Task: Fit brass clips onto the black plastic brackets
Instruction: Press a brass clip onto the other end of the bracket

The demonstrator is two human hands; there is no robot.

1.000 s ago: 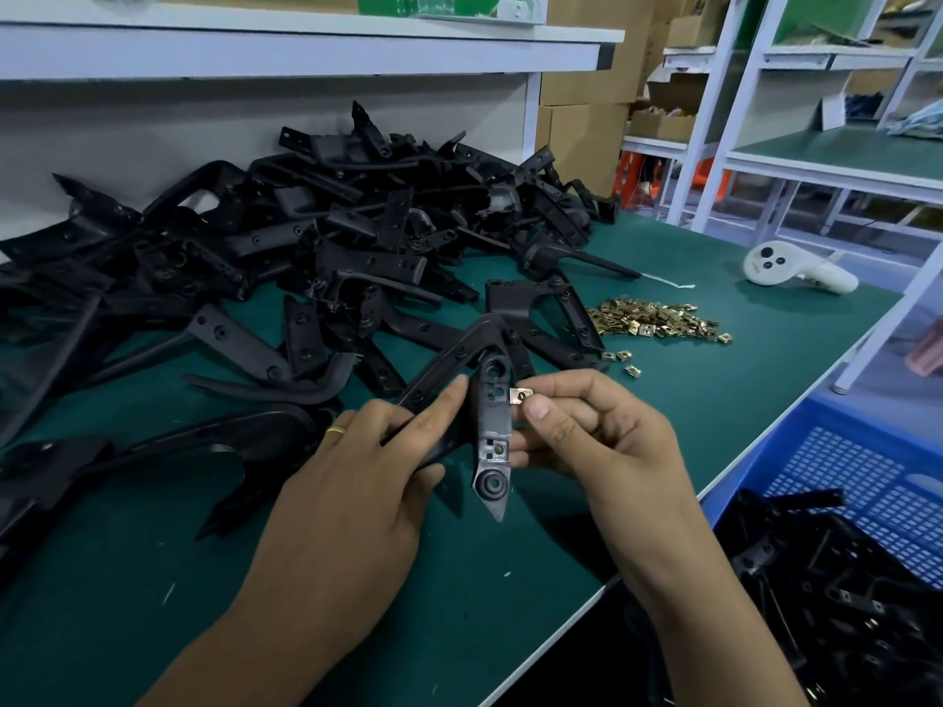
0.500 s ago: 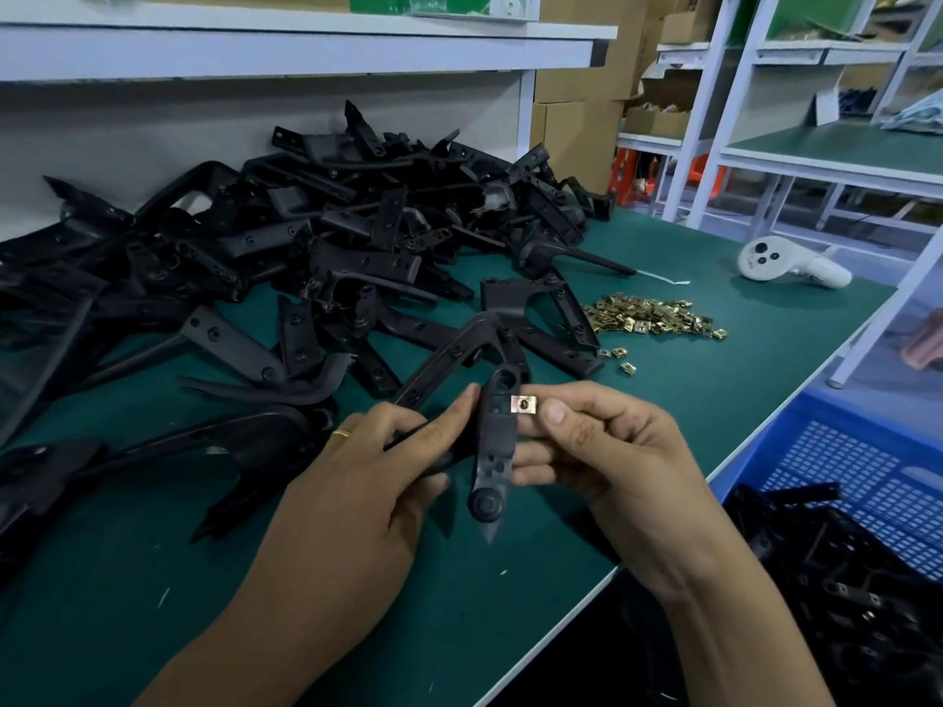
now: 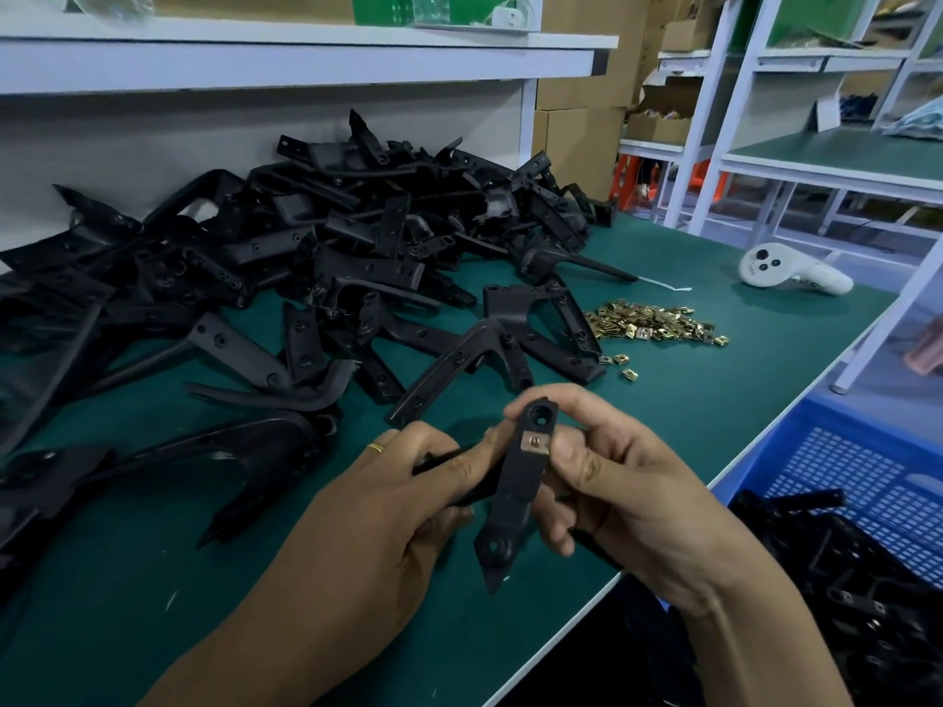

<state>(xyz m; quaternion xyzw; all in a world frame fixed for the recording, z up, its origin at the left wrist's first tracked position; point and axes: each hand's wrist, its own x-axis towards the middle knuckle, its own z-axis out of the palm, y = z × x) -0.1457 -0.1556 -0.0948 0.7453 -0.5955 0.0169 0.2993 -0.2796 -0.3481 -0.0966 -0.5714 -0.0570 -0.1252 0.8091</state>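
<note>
Both hands held one bracket (image 3: 515, 494) over the bench edge: left hand (image 3: 408, 507) gripped its arm to steady it, right hand (image 3: 627, 497) pinched the clip (image 3: 536, 443) home. Spare clips (image 3: 653, 326) lay at one o'clock, within reach.

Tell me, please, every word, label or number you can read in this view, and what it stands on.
None can be read.
The white tag on the far rack: too small and blurred to read.
The cardboard boxes: no legible print.
The white controller: no lettering shows.
The bracket and the clip on it, held in both hands: no marking visible.
</note>
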